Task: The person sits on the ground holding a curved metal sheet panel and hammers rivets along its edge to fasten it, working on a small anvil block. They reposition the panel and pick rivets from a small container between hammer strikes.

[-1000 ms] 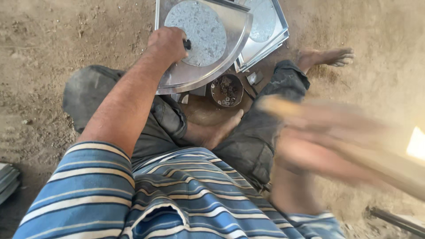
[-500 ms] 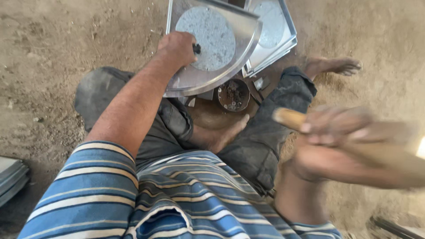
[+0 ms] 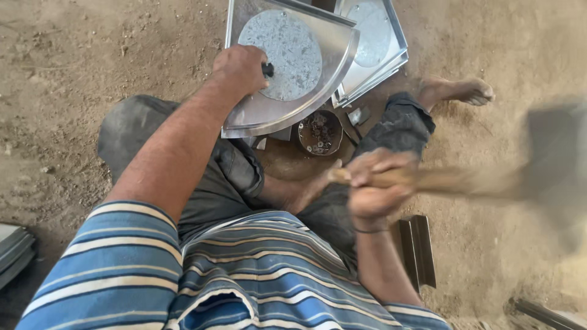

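Note:
I sit cross-legged on dusty ground. My left hand (image 3: 239, 68) grips a small dark tool pressed against a quarter-round sheet-metal tray (image 3: 333, 64) with a speckled disc (image 3: 284, 52) on it, near the disc's lower left edge. My right hand (image 3: 376, 183) is closed on the wooden handle of a hammer (image 3: 465, 180), held out to the right. The hammer's dark head (image 3: 553, 153) is blurred by motion.
A second metal tray (image 3: 391, 46) lies behind the first. A small round bowl of dark fasteners (image 3: 319, 131) sits by my knee. A dark metal channel piece (image 3: 417, 247) lies at my right. Stacked metal sheets (image 3: 13, 250) sit at the left edge. My bare foot (image 3: 455, 90) rests at the upper right.
My right hand has moved left toward my knee, and the hammer now extends out to the right with its head in view. My left hand stays on the tray.

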